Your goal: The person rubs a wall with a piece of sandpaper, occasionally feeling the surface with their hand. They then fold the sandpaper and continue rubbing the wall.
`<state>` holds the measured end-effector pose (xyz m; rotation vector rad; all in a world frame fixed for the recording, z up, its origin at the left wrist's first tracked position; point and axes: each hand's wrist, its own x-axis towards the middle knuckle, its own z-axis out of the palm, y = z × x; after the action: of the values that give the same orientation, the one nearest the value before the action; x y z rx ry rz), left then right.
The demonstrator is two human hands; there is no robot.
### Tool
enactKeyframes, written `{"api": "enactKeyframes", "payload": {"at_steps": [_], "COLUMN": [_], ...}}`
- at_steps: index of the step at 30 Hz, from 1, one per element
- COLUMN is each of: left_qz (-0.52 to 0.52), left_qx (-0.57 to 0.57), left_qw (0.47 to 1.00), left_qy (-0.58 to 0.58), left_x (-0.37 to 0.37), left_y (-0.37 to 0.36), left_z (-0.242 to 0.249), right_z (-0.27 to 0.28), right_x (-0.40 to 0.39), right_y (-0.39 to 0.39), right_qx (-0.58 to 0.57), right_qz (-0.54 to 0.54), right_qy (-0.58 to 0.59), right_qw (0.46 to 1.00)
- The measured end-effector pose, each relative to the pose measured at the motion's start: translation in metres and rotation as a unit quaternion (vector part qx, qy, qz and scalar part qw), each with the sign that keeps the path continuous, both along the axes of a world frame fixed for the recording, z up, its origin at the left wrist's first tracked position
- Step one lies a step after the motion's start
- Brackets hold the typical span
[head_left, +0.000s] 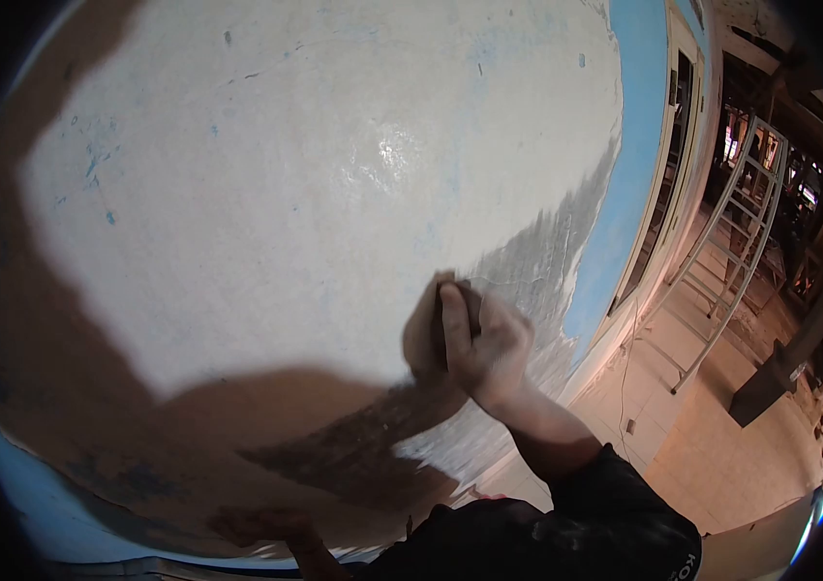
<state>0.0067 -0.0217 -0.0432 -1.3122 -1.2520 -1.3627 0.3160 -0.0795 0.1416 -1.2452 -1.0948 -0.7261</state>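
My right hand (491, 346) is closed around a dark block-like tool (460, 312) and holds it against the wall (315, 223), slightly right of centre. The hand is a little blurred. The wall's surface is whitish, with small blue specks and a grey, scraped-looking patch (537, 261) beside and below the tool. Low on the left, in shadow, my left hand (252, 525) lies against the wall, its fingers stretched out and holding nothing that shows.
Blue paint (629, 145) borders the whitish area on the right, next to a framed opening (668, 165). A metal ladder (736, 237) stands farther right on the tiled floor (663, 416). A dark post base (760, 392) is beyond it. Shadows cross the wall.
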Motion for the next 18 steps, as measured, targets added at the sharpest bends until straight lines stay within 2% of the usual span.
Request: {"api": "enactKeyframes", "payload": {"at_steps": [5,8,11,12,15,18], "left_qz": [0.018,0.015,-0.005,-0.003,-0.004,0.005], "left_qx": [-0.019,-0.018,0.008,0.008,0.006,0.004], "left_qw": [0.999,0.999,1.000,1.000,1.000,0.999], "left_qy": [-0.031,-0.037,-0.015,-0.006,-0.016,-0.034], "left_x": [0.004,0.001,0.003,0.004,0.004,0.005], "left_y": [-0.004,0.002,0.000,-0.002,-0.002,0.001], "left_z": [0.000,-0.008,-0.002,0.001,0.001,-0.004], "right_z": [-0.015,-0.031,0.010,0.013,-0.014,-0.034], "right_x": [-0.007,-0.002,0.000,0.003,0.001,-0.001], "right_y": [-0.005,-0.002,-0.004,-0.007,-0.004,-0.005], "right_qx": [-0.027,-0.014,-0.002,-0.029,-0.027,-0.042], "right_qz": [-0.021,0.023,-0.017,0.015,0.017,0.090], "right_qy": [0.006,0.008,0.017,0.029,0.014,0.024], "right_qw": [0.999,1.000,1.000,0.999,0.999,0.995]}}
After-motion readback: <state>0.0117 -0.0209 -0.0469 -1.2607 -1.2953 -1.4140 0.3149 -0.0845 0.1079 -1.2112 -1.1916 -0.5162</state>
